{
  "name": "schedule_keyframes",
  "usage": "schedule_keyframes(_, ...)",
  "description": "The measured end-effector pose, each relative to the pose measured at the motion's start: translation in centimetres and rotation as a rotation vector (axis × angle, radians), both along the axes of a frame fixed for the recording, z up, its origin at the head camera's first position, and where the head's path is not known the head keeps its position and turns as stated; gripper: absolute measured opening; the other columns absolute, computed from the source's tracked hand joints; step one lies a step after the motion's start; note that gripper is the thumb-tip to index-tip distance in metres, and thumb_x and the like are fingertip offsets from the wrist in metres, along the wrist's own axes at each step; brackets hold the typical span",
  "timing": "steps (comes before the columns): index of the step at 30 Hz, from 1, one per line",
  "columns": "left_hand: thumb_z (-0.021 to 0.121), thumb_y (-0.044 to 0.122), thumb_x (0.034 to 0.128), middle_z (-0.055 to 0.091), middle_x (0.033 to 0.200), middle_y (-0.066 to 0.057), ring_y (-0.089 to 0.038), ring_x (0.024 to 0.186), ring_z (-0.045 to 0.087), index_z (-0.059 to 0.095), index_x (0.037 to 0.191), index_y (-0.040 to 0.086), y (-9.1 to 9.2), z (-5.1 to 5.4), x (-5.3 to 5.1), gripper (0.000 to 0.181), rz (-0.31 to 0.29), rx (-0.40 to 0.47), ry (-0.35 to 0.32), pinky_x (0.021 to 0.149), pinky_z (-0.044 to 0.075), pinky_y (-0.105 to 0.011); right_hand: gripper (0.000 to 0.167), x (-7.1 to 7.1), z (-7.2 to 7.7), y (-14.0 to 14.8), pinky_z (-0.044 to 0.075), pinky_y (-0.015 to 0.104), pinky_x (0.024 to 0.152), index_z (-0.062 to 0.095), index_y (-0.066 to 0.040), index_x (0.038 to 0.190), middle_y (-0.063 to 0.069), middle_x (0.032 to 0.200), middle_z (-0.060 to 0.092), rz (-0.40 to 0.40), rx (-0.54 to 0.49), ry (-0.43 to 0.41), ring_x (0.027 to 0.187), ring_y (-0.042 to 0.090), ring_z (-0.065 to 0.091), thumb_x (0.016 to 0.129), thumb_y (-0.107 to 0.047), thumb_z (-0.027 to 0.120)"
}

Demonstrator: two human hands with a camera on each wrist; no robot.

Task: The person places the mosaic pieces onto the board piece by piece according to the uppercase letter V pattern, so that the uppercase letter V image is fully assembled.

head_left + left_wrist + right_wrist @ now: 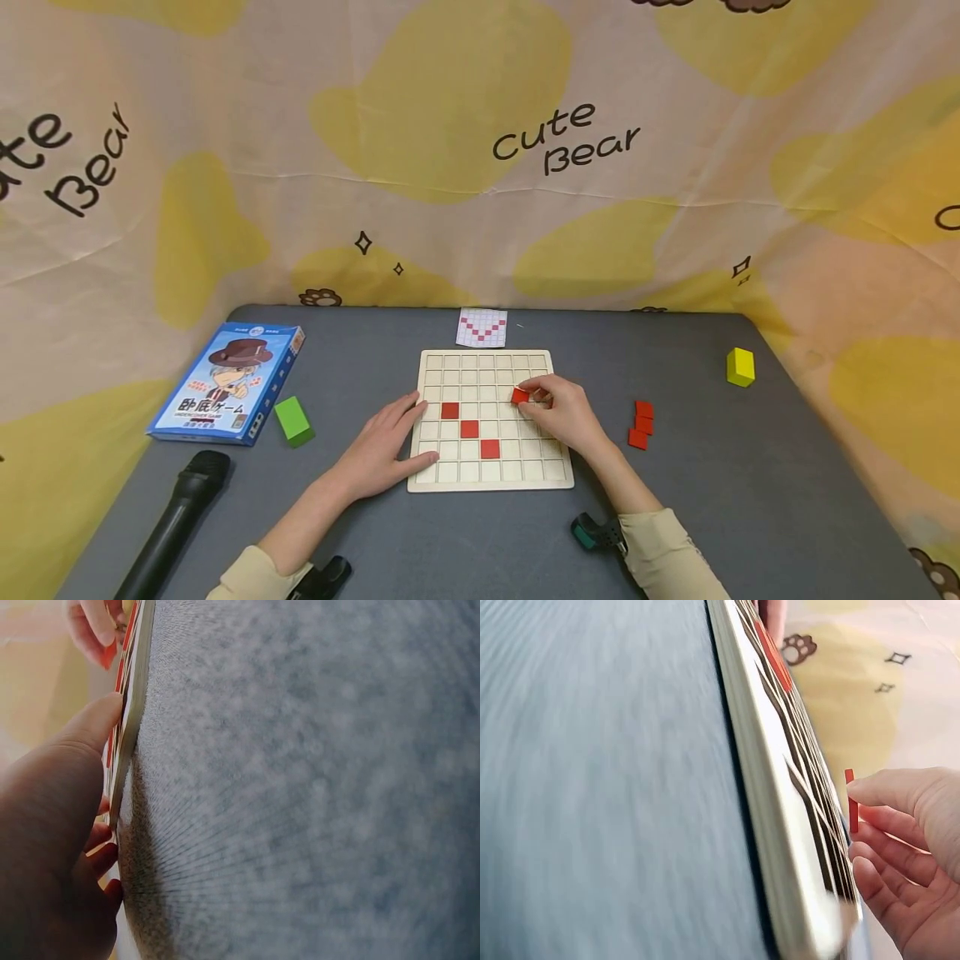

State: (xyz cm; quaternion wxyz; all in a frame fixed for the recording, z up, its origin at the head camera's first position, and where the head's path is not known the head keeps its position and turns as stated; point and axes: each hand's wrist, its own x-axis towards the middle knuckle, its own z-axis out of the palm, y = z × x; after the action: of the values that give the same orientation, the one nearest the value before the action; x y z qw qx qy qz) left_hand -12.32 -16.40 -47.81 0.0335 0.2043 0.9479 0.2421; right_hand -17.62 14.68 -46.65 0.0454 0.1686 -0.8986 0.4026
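A pale gridded board lies flat on the grey table, with three red tiles in a diagonal of its cells, the middle one among them. My left hand rests along the board's left edge, fingers and thumb extended over the rim. Over the right half of the board, my right hand pinches another red tile between thumb and fingers. The right wrist view shows this thin tile upright on edge, apart from the board surface. Behind the board lies a small card with a V of red squares.
Three loose red tiles lie right of the board, and a yellow block stands farther right. To the left are a green block, a blue game box and a black microphone. A printed cloth hangs behind the table.
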Motion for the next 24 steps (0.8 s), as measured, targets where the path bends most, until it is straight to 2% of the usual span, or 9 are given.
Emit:
schedule_keyframes(10, 0.063, 0.055, 0.0891, 0.029, 0.156, -0.014, -0.035, 0.141, 0.029, 0.036, 0.150, 0.005, -0.1, -0.3, 0.0, 0.083, -0.013, 0.003, 0.014, 0.109, 0.027, -0.057, 0.022, -0.2, 0.0, -4.0, 0.050, 0.026, 0.068, 0.074, -0.011, 0.102, 0.000, 0.087, 0.066, 0.056, -0.042, -0.017, 0.075, 0.011, 0.058, 0.080, -0.011, 0.079)
schedule_keyframes(17, 0.061, 0.058, 0.0894, 0.029, 0.156, -0.015, -0.035, 0.141, 0.029, 0.036, 0.150, 0.005, 0.0, -0.3, 0.0, 0.084, -0.009, 0.006, -0.005, 0.110, 0.026, -0.058, 0.023, -0.7, -0.1, -6.3, 0.050, 0.025, 0.068, 0.074, -0.010, 0.103, 0.000, 0.086, 0.066, 0.091, -0.033, -0.019, 0.073, 0.010, 0.058, 0.081, -0.012, 0.077)
schedule_keyframes(24, 0.064, 0.053, 0.0887, 0.030, 0.155, -0.016, -0.036, 0.140, 0.030, 0.036, 0.150, 0.003, -0.2, -0.4, -0.1, 0.084, -0.017, 0.023, 0.021, 0.109, 0.026, -0.058, 0.024, -1.1, -0.2, -8.5, 0.049, 0.024, 0.070, 0.073, -0.010, 0.106, 0.000, 0.090, 0.065, 0.117, -0.009, -0.023, 0.076, 0.012, 0.058, 0.083, -0.013, 0.076)
